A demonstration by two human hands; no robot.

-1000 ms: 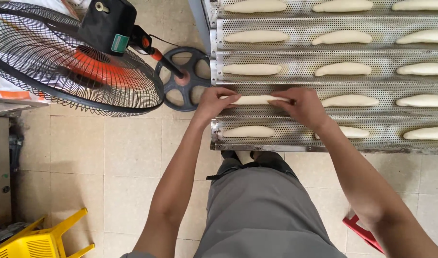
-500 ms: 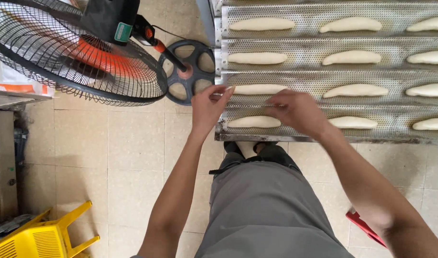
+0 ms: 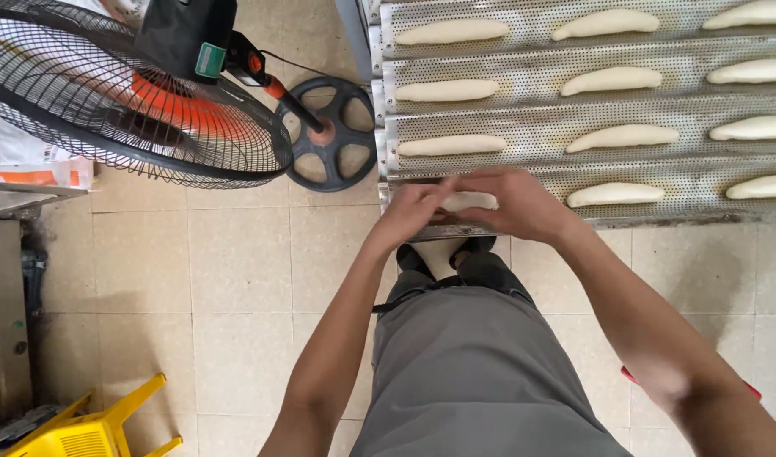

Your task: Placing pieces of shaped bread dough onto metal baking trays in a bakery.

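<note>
My left hand point(image 3: 412, 210) and my right hand point(image 3: 513, 203) meet over one pale dough piece point(image 3: 468, 201) lying in the nearest groove of a perforated metal baking tray point(image 3: 532, 106). Both hands close around that piece, the left at its left end, the right over its right end. More long raw dough pieces lie in the grooves beyond, such as one point(image 3: 451, 145) just above my hands and another point(image 3: 615, 195) to the right in the same groove.
A standing fan with a black cage and orange blades point(image 3: 134, 110) tilts at the left, its round base point(image 3: 333, 135) beside the tray. A yellow plastic stool point(image 3: 92, 432) sits bottom left. Tiled floor lies below, with my grey trousers point(image 3: 481, 372) and dark shoes.
Both hands came together from the second groove onto the dough piece in the nearest groove. The view shifted, so the tray sits higher and farther right.
</note>
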